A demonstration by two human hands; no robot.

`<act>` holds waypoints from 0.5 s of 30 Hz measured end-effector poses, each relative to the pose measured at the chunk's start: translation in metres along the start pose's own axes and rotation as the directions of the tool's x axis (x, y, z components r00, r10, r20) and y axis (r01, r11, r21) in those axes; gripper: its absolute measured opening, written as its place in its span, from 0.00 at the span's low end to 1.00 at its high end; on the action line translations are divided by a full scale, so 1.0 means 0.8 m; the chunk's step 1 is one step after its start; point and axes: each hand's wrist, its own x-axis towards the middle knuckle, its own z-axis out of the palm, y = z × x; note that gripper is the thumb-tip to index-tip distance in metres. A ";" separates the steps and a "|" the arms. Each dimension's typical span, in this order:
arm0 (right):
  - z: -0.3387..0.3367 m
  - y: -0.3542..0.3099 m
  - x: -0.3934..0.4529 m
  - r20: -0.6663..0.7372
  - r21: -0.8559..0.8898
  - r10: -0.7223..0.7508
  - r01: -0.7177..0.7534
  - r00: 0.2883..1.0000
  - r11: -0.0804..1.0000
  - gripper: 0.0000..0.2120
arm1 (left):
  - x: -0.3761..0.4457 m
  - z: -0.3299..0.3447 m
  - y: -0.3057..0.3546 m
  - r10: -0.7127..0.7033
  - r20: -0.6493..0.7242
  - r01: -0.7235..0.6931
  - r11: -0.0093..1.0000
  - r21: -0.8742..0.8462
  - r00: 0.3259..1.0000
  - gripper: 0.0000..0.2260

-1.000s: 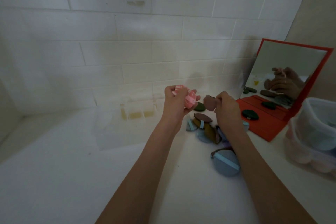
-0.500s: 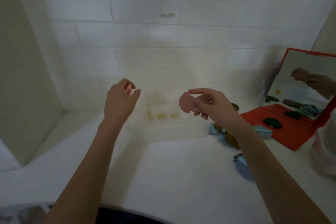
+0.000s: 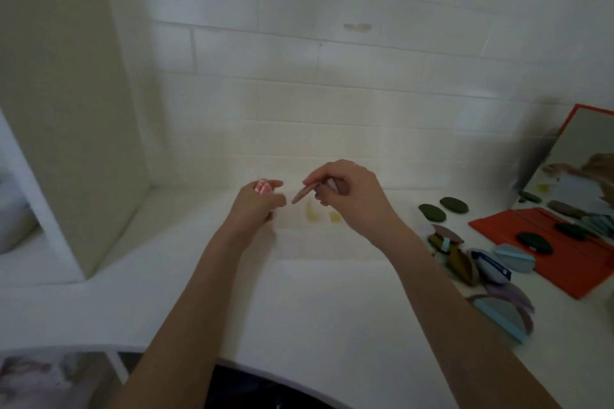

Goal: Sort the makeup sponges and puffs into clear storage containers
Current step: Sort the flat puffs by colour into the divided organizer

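My left hand (image 3: 257, 204) grips a small pink sponge (image 3: 263, 188), only its top showing between the fingers. My right hand (image 3: 349, 196) pinches a flat mauve puff (image 3: 303, 193), held edge-on and tilted down toward the left. Both hands hover over a clear compartment container (image 3: 315, 242) standing against the tiled wall, with yellowish pieces (image 3: 314, 213) inside it. To the right on the counter lies a pile of puffs (image 3: 465, 259) in olive, mauve and blue, with two dark green puffs (image 3: 432, 212) behind it.
A red folding mirror stand (image 3: 564, 242) sits at the right edge with green and blue puffs on its base. A blue puff (image 3: 501, 315) lies near the counter's right front. A tall beige panel (image 3: 66, 103) rises on the left. The counter's front edge (image 3: 282, 368) curves near me.
Both hands moved left from the puff pile to over the clear container. The mauve puff, flat-faced earlier, is now tipped edge-on and lowered. The view shifted left.
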 end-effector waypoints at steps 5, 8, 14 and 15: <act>0.016 0.002 0.004 0.215 -0.270 -0.065 0.123 0.975 0.955 0.12 | -0.005 0.003 -0.003 0.020 0.088 -0.021 1.000 0.006 0.996 0.18; 0.023 0.001 0.004 0.291 -0.374 -0.040 0.152 0.956 0.915 0.11 | -0.004 0.002 -0.004 -0.001 0.108 0.003 1.000 -0.022 0.994 0.18; 0.034 -0.011 0.014 0.359 -0.540 0.075 0.142 0.930 0.829 0.10 | -0.003 0.001 -0.005 -0.009 0.127 0.019 0.997 -0.081 0.992 0.17; 0.036 -0.012 0.014 0.351 -0.531 0.087 0.121 0.932 0.839 0.09 | -0.004 0.002 -0.004 -0.012 0.115 0.022 0.996 -0.087 0.993 0.13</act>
